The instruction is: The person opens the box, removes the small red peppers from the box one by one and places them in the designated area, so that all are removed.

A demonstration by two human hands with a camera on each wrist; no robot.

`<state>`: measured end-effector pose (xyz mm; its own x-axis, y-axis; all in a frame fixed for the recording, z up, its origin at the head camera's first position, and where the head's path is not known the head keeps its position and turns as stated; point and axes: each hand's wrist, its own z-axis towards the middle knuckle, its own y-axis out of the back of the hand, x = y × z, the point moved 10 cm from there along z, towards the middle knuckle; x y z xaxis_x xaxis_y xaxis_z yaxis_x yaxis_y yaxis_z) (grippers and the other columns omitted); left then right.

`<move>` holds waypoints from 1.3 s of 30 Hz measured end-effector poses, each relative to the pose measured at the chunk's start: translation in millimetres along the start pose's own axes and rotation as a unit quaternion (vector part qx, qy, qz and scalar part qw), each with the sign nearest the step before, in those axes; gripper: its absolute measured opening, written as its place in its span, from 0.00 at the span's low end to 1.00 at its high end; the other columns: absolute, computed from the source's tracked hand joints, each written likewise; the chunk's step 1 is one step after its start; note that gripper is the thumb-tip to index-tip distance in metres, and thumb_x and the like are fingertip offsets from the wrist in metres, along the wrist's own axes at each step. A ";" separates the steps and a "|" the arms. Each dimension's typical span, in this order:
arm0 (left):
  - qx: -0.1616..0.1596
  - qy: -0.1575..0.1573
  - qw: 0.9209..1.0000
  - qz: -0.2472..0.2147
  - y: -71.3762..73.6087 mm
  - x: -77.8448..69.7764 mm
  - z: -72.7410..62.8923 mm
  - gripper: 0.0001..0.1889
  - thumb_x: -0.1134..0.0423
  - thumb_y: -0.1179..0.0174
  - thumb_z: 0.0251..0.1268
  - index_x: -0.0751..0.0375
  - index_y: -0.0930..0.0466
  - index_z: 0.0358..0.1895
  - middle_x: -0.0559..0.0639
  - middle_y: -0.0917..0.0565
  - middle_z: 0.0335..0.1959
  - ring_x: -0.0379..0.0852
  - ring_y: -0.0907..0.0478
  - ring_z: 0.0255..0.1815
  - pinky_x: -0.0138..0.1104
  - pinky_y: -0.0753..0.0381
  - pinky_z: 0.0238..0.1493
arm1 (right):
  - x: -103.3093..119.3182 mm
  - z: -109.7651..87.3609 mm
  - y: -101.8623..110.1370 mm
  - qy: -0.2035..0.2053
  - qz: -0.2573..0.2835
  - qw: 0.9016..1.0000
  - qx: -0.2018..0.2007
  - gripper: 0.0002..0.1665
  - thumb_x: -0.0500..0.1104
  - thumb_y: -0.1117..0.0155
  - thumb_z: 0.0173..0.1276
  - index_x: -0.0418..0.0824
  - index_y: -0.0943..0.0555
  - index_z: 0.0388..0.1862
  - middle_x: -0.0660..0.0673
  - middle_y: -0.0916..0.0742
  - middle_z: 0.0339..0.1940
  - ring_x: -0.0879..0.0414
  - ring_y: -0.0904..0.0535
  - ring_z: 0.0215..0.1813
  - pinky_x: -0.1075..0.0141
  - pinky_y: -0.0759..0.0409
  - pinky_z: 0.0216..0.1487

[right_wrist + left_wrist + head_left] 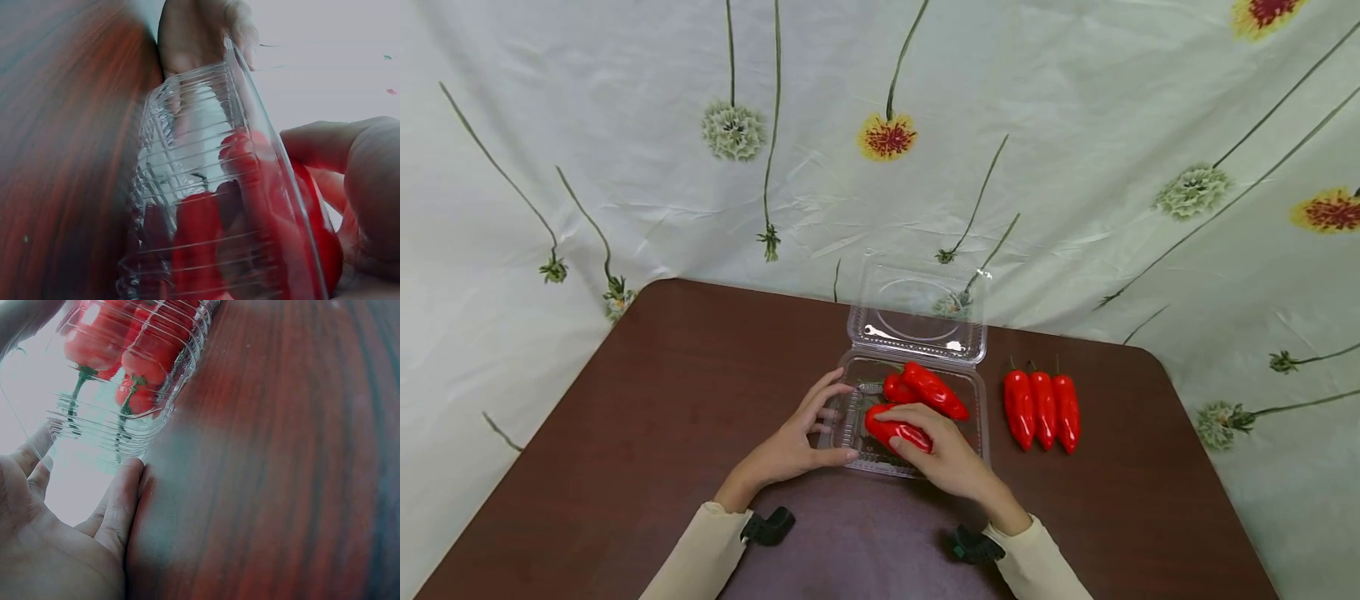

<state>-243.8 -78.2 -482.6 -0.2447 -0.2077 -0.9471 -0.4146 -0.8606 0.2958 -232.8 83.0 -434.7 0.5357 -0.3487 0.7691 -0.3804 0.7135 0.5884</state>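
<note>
"Pepper (889, 428), where?"
"In the clear container (880, 469), near the table's (700, 392) far edge; the right hand (951, 458) grasps it."
"Left hand (793, 443)?"
"Unclenched, fingers spread at the container's left edge. Three more peppers (1042, 412) lie beyond its right edge."

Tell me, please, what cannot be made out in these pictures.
Head: part of the held red pepper, covered by the right hand.
Head: the full count inside the clear clamshell container, hidden by that hand and the upper peppers.
Left wrist: peppers' stemless ends, cut off by the top edge.
Right wrist: pepper outlines, distorted by the ribbed wall.
</note>
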 end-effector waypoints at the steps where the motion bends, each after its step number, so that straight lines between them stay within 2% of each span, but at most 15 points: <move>1: 0.001 -0.001 1.000 -0.002 -0.5 -0.2 0.2 0.46 0.56 0.29 0.60 0.52 0.47 0.78 0.45 0.58 0.82 0.56 0.31 0.62 0.51 0.30 0.57 | 0.3 -0.3 1.4 0.000 -0.001 1.000 -0.002 0.22 0.40 0.36 0.73 0.50 0.21 0.64 0.51 0.18 0.63 0.53 0.24 0.66 0.57 0.25 0.65; 12: -0.003 0.007 1.000 0.004 0.3 -1.4 -0.5 0.47 0.55 0.28 0.59 0.51 0.47 0.78 0.44 0.58 0.82 0.57 0.32 0.63 0.52 0.29 0.58 | 5.2 -1.9 24.7 -0.006 -0.007 0.999 -0.033 0.23 0.37 0.32 0.68 0.48 0.20 0.62 0.48 0.18 0.62 0.50 0.24 0.66 0.54 0.26 0.65; 15: -0.002 0.006 1.000 0.001 0.0 -1.8 -0.8 0.47 0.55 0.28 0.59 0.51 0.47 0.78 0.44 0.58 0.82 0.57 0.32 0.63 0.52 0.30 0.59 | 5.4 -3.0 31.9 -0.009 -0.005 0.999 -0.042 0.24 0.36 0.32 0.68 0.49 0.20 0.62 0.49 0.18 0.62 0.51 0.25 0.66 0.56 0.26 0.66; 22: -0.001 0.003 1.000 0.005 -0.9 -1.4 -1.4 0.47 0.56 0.28 0.60 0.51 0.47 0.78 0.44 0.58 0.82 0.56 0.32 0.64 0.52 0.30 0.59 | 1.9 -8.2 49.6 -0.017 -0.020 0.998 -0.056 0.24 0.37 0.32 0.69 0.51 0.20 0.62 0.50 0.18 0.62 0.52 0.25 0.66 0.53 0.25 0.65; 26: -0.004 0.006 1.000 0.002 0.3 -1.9 -2.0 0.47 0.56 0.27 0.59 0.50 0.47 0.78 0.42 0.58 0.82 0.56 0.32 0.64 0.53 0.30 0.60 | 8.1 -11.7 63.5 -0.032 -0.029 0.997 -0.069 0.25 0.34 0.32 0.68 0.47 0.20 0.62 0.47 0.18 0.62 0.51 0.24 0.64 0.59 0.24 0.62; 30: -0.002 0.007 1.000 0.000 0.4 -2.7 -2.2 0.47 0.56 0.27 0.59 0.50 0.47 0.78 0.42 0.59 0.82 0.56 0.32 0.64 0.53 0.30 0.60 | 4.4 -17.6 78.1 -0.042 -0.023 0.995 -0.088 0.26 0.33 0.32 0.67 0.44 0.21 0.64 0.45 0.19 0.63 0.50 0.24 0.64 0.66 0.23 0.60; 34: -0.002 0.008 1.000 -0.001 0.5 -2.6 -2.1 0.47 0.56 0.27 0.59 0.50 0.47 0.78 0.42 0.59 0.82 0.56 0.32 0.64 0.53 0.30 0.60 | -9.5 -25.7 90.5 -0.049 -0.014 0.993 -0.103 0.27 0.35 0.32 0.68 0.49 0.21 0.65 0.50 0.19 0.64 0.56 0.26 0.65 0.68 0.24 0.60; 39: -0.002 0.007 1.000 0.001 0.1 -1.8 -1.7 0.46 0.56 0.28 0.60 0.51 0.46 0.78 0.43 0.59 0.82 0.55 0.32 0.64 0.53 0.30 0.60 | -17.0 -35.5 105.6 -0.066 -0.032 0.990 -0.120 0.27 0.35 0.32 0.68 0.48 0.21 0.65 0.49 0.19 0.64 0.60 0.26 0.62 0.70 0.23 0.57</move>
<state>-241.9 -78.8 -481.1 -0.2327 -0.2169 -0.9481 -0.4098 -0.8622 0.2978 -255.3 185.8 -394.5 0.4431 -0.4638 0.7672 -0.1507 0.8050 0.5738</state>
